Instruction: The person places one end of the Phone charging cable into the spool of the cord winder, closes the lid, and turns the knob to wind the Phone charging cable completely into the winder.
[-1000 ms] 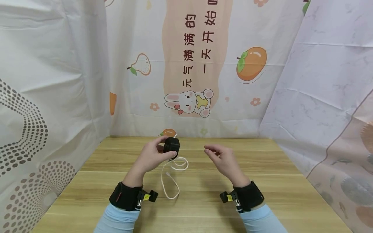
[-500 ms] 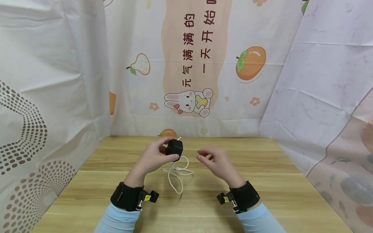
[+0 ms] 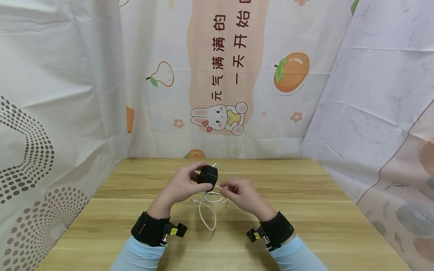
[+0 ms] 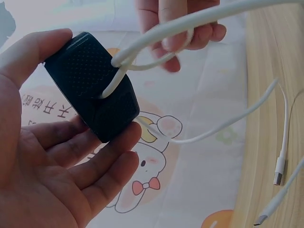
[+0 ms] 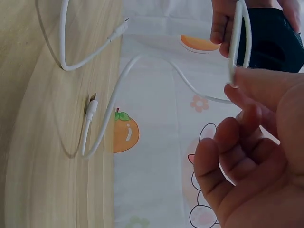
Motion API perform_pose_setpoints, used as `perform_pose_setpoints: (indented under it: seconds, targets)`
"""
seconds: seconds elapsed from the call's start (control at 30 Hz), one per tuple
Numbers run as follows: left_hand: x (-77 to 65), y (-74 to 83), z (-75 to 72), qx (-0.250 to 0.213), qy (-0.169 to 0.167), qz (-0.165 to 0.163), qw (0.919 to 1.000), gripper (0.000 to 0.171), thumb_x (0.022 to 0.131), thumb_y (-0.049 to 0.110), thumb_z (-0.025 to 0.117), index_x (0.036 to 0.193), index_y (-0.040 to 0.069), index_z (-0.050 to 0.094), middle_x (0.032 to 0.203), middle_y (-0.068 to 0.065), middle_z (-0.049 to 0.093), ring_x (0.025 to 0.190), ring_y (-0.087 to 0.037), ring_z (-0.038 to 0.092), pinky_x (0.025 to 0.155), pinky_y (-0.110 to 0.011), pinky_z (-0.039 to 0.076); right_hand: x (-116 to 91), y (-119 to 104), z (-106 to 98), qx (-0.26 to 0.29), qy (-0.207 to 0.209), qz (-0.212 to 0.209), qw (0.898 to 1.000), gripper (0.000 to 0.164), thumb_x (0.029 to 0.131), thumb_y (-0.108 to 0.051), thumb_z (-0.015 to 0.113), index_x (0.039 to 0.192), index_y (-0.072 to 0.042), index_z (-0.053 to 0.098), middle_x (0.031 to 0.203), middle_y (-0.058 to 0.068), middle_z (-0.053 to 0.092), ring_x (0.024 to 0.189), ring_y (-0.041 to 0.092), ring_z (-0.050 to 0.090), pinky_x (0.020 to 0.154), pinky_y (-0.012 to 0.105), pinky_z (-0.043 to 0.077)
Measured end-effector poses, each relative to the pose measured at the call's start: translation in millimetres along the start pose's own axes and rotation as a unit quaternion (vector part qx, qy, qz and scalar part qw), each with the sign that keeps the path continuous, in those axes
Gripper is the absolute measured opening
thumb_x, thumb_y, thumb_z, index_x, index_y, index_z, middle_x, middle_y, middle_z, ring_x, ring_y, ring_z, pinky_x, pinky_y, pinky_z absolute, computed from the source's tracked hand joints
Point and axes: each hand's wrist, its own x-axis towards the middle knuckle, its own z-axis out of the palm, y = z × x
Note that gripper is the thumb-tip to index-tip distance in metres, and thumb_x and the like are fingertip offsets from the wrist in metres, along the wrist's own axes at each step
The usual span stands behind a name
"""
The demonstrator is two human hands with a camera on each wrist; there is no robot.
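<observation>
My left hand (image 3: 181,184) grips a black, many-sided block (image 4: 80,71) with a dotted face, held above the table. In the left wrist view, a white charging cable (image 4: 204,18) passes through openings in that face, and thumb and fingertips hold the block by its edges. To its right, my right hand (image 3: 242,194) pinches a small loop of the cable (image 5: 233,52) between thumb and forefinger, with its other fingers loosely curled. Two cable ends with metal plugs hang loose, one plug (image 5: 91,107) and another plug (image 5: 118,32) showing in the right wrist view. The block's inside is hidden.
The wooden table (image 3: 305,226) reaches back to a printed curtain (image 3: 152,113). More cloth hangs along the left side (image 3: 68,94) and right side (image 3: 373,94). Each wrist wears a black band (image 3: 149,230) with a small camera.
My right hand has moved left toward the block and now holds a cable loop. My left hand and the block have shifted slightly right and nearer, with the hanging cable swinging along.
</observation>
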Motion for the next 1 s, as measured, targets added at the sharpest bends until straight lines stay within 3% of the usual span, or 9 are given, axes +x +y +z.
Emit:
perform_pose_setpoints:
  seconds: [0.23, 0.37, 0.5, 0.63, 0.83, 1.0]
  targets:
    - [-2.1, -0.7, -5.6, -0.004, 0.017, -0.020, 0.9996, 0.058, 0.084, 0.024, 0.084, 0.137, 0.013, 0.062, 0.111, -0.010, 0.069, 0.086, -0.026, 0.069, 0.066, -0.038, 0.057, 0, -1, -2, 0.050, -0.016, 0.020, 0.998, 0.009, 0.095, -0.006, 0.072, 0.098, -0.015, 0.070, 0.074, -0.006, 0.056, 0.062, 0.008, 0.050, 0.054, 0.023, 0.041]
    - [-2.9, -1.6, -10.9, -0.005, 0.030, -0.036, 0.9989, 0.061, 0.084, 0.025, 0.084, 0.139, 0.011, 0.061, 0.112, -0.013, 0.069, 0.086, -0.025, 0.068, 0.067, -0.037, 0.056, -1, -4, -3, 0.097, -0.022, 0.022, 0.995, 0.010, 0.097, -0.004, 0.069, 0.099, -0.013, 0.068, 0.080, 0.001, 0.063, 0.063, 0.012, 0.054, 0.055, 0.024, 0.045]
    - [-3.6, -2.2, -16.3, 0.000, 0.040, -0.045, 0.9982, 0.064, 0.086, 0.028, 0.083, 0.141, 0.009, 0.058, 0.118, -0.015, 0.066, 0.089, -0.025, 0.067, 0.069, -0.037, 0.056, -2, -10, -6, 0.140, -0.039, 0.003, 0.989, 0.013, 0.100, 0.006, 0.058, 0.099, -0.002, 0.068, 0.086, 0.008, 0.066, 0.068, 0.025, 0.061, 0.061, 0.033, 0.053]
    - [-5.8, -1.2, -21.9, 0.000, 0.051, -0.047, 0.9976, 0.065, 0.086, 0.029, 0.083, 0.142, 0.009, 0.057, 0.124, -0.013, 0.065, 0.091, -0.026, 0.067, 0.071, -0.039, 0.056, -2, -8, -9, 0.172, -0.060, 0.008, 0.983, 0.026, 0.103, 0.008, 0.046, 0.100, -0.001, 0.070, 0.089, 0.014, 0.069, 0.082, 0.031, 0.067, 0.073, 0.043, 0.055]
    - [-8.1, 1.5, -25.6, 0.002, 0.062, -0.046, 0.9970, 0.067, 0.085, 0.029, 0.084, 0.144, 0.010, 0.056, 0.125, -0.012, 0.064, 0.093, -0.026, 0.067, 0.072, -0.039, 0.055, -2, -2, -11, 0.167, -0.056, 0.016, 0.984, 0.013, 0.101, -0.003, 0.061, 0.112, 0.000, 0.067, 0.097, 0.006, 0.071, 0.087, 0.030, 0.068, 0.075, 0.034, 0.056]
    - [-9.2, 3.6, -26.4, 0.008, 0.062, -0.041, 0.9972, 0.070, 0.085, 0.029, 0.084, 0.145, 0.008, 0.055, 0.124, -0.012, 0.065, 0.094, -0.025, 0.067, 0.072, -0.039, 0.054, 0, -2, -9, 0.159, -0.059, 0.030, 0.985, 0.036, 0.096, 0.000, 0.067, 0.131, -0.002, 0.058, 0.095, 0.002, 0.069, 0.083, 0.017, 0.066, 0.070, 0.027, 0.054]
